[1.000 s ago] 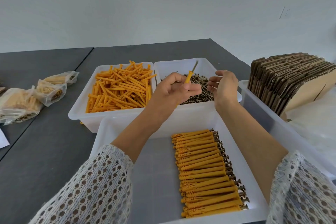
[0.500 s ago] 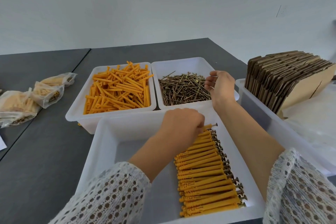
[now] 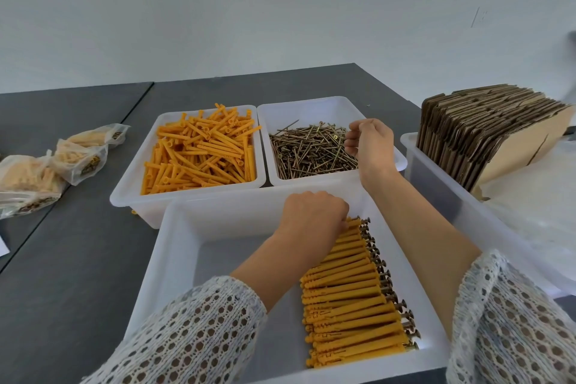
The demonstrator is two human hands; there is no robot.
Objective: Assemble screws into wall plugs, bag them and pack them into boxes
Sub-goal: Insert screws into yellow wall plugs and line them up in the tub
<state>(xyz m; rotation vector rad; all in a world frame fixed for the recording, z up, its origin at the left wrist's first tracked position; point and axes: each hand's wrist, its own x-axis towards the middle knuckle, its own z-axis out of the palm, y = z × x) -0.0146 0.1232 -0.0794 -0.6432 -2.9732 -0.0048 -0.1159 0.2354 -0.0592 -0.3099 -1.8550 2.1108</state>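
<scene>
My left hand [image 3: 314, 218] is in the near white tray [image 3: 174, 234], fingers curled on the top assembled plug [image 3: 353, 222] of a row of orange plugs with screws in them [image 3: 349, 299]. My right hand [image 3: 369, 146] hovers over the right side of the loose screws [image 3: 308, 150] in the far right tray, fingers loosely curled with nothing visible in them. Loose orange wall plugs [image 3: 199, 153] fill the far left tray.
Filled plastic bags [image 3: 78, 156] lie on the grey table [image 3: 78, 259] at the left. A white bin [image 3: 436, 184] at the right holds a stack of flat cardboard boxes [image 3: 473, 131] and clear plastic.
My left hand brought the plug with its screw down from above the screw tray to the far end of the row. My right hand stayed over the screws.
</scene>
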